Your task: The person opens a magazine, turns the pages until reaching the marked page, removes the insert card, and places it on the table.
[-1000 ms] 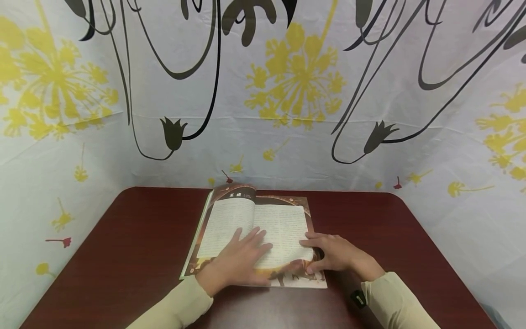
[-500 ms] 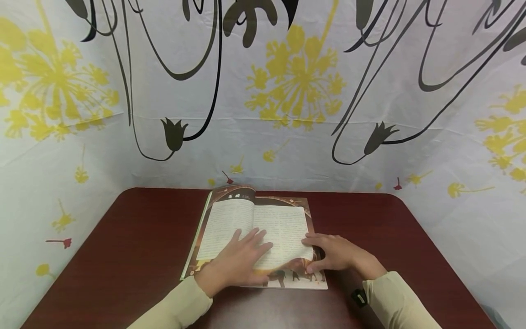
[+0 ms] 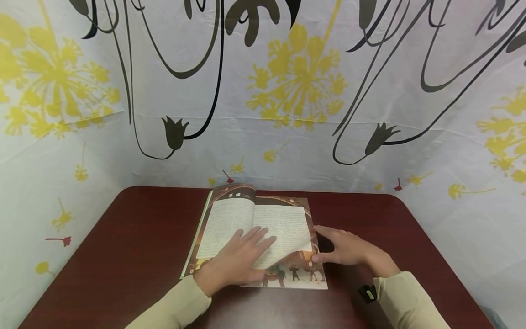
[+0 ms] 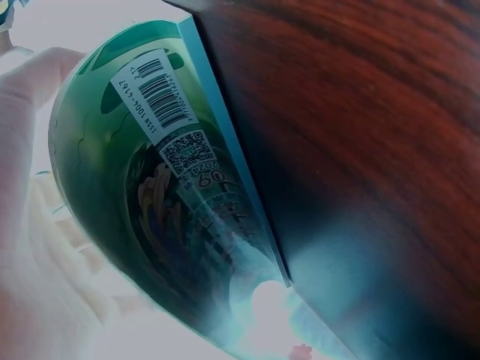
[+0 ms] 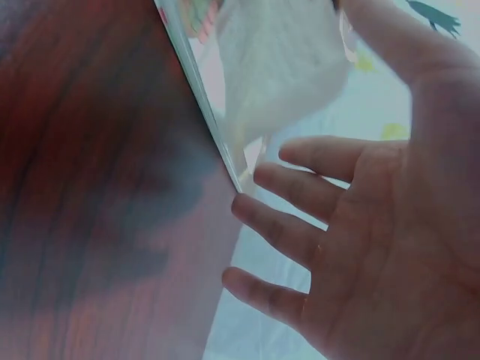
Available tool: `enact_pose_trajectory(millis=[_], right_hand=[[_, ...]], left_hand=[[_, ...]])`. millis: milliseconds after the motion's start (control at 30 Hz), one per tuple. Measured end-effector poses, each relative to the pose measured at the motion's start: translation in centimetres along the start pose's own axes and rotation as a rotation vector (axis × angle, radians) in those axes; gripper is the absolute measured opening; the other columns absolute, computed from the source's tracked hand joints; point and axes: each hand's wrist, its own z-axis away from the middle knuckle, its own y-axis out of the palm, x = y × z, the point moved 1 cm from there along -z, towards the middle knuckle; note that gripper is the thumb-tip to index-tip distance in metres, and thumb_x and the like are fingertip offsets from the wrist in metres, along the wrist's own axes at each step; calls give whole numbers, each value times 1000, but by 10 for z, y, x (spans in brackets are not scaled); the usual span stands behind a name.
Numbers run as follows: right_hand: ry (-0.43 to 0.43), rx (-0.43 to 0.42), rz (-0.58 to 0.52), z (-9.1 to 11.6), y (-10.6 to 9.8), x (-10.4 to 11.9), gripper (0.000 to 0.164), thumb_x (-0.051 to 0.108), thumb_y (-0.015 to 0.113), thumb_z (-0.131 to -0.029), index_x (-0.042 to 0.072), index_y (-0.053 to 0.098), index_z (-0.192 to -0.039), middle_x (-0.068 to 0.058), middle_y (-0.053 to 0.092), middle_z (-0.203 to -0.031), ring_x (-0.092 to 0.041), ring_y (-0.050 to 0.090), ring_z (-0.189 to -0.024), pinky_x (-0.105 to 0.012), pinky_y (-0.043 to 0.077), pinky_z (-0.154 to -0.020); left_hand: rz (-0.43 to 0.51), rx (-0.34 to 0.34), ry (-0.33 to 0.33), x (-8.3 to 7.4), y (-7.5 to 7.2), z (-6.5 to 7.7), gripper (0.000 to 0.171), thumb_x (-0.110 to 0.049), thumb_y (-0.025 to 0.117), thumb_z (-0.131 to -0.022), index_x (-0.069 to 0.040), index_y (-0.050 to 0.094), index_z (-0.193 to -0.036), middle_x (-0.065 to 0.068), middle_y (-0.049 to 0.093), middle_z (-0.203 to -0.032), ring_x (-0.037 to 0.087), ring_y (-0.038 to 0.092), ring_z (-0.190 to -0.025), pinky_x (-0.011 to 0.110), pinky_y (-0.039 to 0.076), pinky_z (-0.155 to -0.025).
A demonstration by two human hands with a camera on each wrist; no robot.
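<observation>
An open magazine (image 3: 281, 217) lies on the table, its pages printed with dense text inside dark, illustrated borders. My left hand (image 3: 238, 258) rests on the pages with its fingers stretched out, over the middle and the lower part. In the left wrist view, the green back cover (image 4: 82, 157) with its barcode curves up beside that hand (image 4: 45, 247). My right hand (image 3: 349, 249) is at the magazine's right edge, thumb and forefinger apart with nothing between them. The right wrist view shows this hand (image 5: 375, 240) with its fingers spread near the magazine (image 5: 270, 82); the thumb tip is cut off there.
A dark red-brown table (image 3: 148, 237) with rounded far corners carries the magazine. White cloth (image 3: 205, 160) printed with yellow and dark flowers hangs behind it and along both sides. A black band (image 3: 367, 293) is at the right wrist.
My right hand has shifted to the right, its fingers coming off the page onto the edge. More of the picture at the lower right of the magazine shows. My left hand has hardly moved.
</observation>
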Motion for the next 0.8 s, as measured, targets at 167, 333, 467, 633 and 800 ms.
enact_pose_trajectory(millis=[167,333,467,633,800], right_hand=[[-5,-12,-46,3,-7,-4,92,57,69,-86,-6,41,-147,-23,45,-148,-41,43,-137,-59,38,-105],[10,-24,-54,5,-10,-8,85,55,65,-90,-3,43,-147,-23,46,-148,-41,43,-136,-60,39,-104],[17,-32,-58,7,-13,-8,83,55,64,-91,-1,43,-148,-22,46,-148,-41,43,-136,-60,39,-104],[11,-35,-64,6,-12,-7,83,54,65,-91,-3,43,-147,-22,47,-147,-41,44,-135,-60,39,-104],[5,-14,-42,3,-6,-6,90,58,68,-86,-4,44,-146,-21,48,-146,-40,45,-135,-59,40,-103]], left_hand=[[17,-70,27,1,1,-2,92,-59,68,-84,-18,29,-157,10,44,-152,30,43,-139,57,41,-103],[-7,-86,47,2,-2,-4,101,-52,72,-82,-17,18,-160,11,37,-157,29,36,-143,56,39,-106],[-40,-115,68,2,-3,-5,102,-50,74,-81,-16,17,-160,10,35,-158,27,34,-144,53,39,-107],[-75,-191,100,3,-1,-4,98,-47,73,-82,-14,23,-159,12,37,-156,27,37,-143,52,42,-103],[-98,-220,114,4,0,-4,91,-46,72,-85,-18,25,-158,12,26,-162,27,26,-148,55,36,-109]])
